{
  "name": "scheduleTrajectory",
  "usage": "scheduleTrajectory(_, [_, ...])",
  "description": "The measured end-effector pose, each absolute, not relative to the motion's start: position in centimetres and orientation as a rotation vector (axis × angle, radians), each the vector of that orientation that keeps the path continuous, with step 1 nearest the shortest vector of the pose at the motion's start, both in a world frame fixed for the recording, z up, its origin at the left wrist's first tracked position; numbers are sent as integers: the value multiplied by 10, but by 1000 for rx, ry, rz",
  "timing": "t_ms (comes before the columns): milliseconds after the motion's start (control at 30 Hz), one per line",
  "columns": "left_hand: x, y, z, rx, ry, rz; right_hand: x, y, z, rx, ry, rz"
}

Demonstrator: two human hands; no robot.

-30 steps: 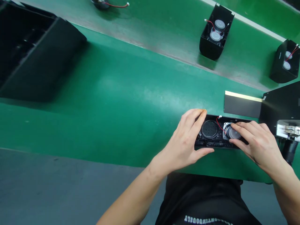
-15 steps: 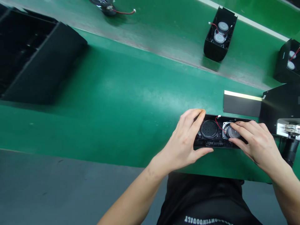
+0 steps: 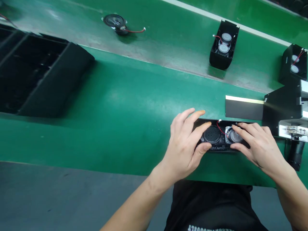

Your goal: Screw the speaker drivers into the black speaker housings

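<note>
A long black speaker housing (image 3: 218,146) lies open-side up on the green bench in front of me. It shows a round mesh grille (image 3: 211,134) at the left and a silver speaker driver (image 3: 234,136) with a red wire at the right. My left hand (image 3: 186,146) rests on the housing's left end, thumb at the near edge and fingers loosely spread above the far edge. My right hand (image 3: 258,146) pinches the silver driver with its fingertips, pressing it in the housing.
A large black divided tray (image 3: 38,77) sits at the left. On the conveyor belt (image 3: 168,41) behind lie a loose speaker driver (image 3: 115,21) with a wire and two black housings (image 3: 223,45) (image 3: 293,64) with drivers. A black fixture (image 3: 284,109) with a metal tool (image 3: 292,131) stands at the right.
My left hand's fingers have lifted and spread off the housing's far edge, and the thumb slid nearer the grille. My view tipped, so the belt's items appear lower. My right hand stays on the driver.
</note>
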State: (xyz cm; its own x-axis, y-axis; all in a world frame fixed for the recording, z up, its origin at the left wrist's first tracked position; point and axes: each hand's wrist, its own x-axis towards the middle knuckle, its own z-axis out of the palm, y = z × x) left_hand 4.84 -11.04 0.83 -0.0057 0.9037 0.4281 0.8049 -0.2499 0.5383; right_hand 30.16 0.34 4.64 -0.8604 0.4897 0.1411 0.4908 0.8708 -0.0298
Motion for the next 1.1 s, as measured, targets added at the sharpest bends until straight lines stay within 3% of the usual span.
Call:
scheduleTrajectory(200, [80,-88,21,2124,2247,644,321,-1,48,-900,-2448,61])
scheduleTrajectory(333, [96,-76,18,2037,2361,544,329,-15,38,-845,-2351,168])
scheduleTrajectory(833, [112,-72,17,1868,2570,819,313,-34,-5,-804,-2271,316])
scheduleTrajectory(1000, [126,-71,29,2058,2345,941,313,-35,-8,-806,-2244,319])
scheduleTrajectory(1100, [133,-63,33,2360,2080,782,314,-37,-12,-800,-2235,307])
